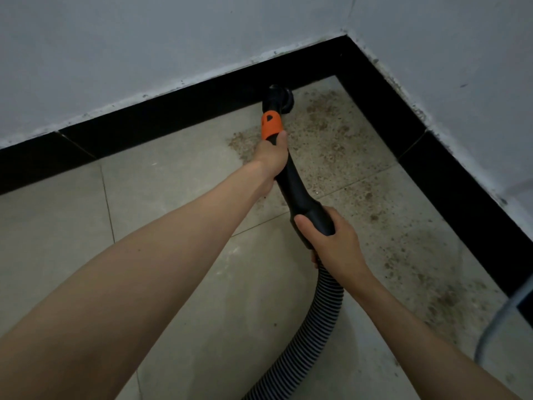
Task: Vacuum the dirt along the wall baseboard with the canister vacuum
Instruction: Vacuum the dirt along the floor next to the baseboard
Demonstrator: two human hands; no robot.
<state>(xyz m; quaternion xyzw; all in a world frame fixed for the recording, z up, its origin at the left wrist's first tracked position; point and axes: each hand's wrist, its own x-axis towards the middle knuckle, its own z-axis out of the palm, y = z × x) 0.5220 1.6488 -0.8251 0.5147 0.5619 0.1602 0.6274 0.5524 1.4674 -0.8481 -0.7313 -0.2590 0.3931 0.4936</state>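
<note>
Presently, both hands were engaged on the vacuum wand. The left hand was clenched round the wand just below the orange collar, and the right hand grasped the rear end of the wand where the ribbed hose joins it. The round brush nozzle sat just beyond the left hand, pressed close against the black baseboard on the far wall. The canister itself was not in view.

Brown dirt lay scattered on the tiled floor to the right of the left hand, running on along the right-hand baseboard past the right hand toward the near edge. Most of the soiled area appeared unswept; the work was judged to be at an early stage.

Risks noted:
- The nozzle rode against the baseboard; a hard sideways stroke could scuff it or knock the head off the wand.
- A fast pass could scatter loose grit rather than lift it.
- The hose curled back beneath the right forearm; pulling forward into the corner could draw it taut and drag the unseen canister.
- A grey cable lay at the right, well beyond the right hand, and could snag the hose.
</note>
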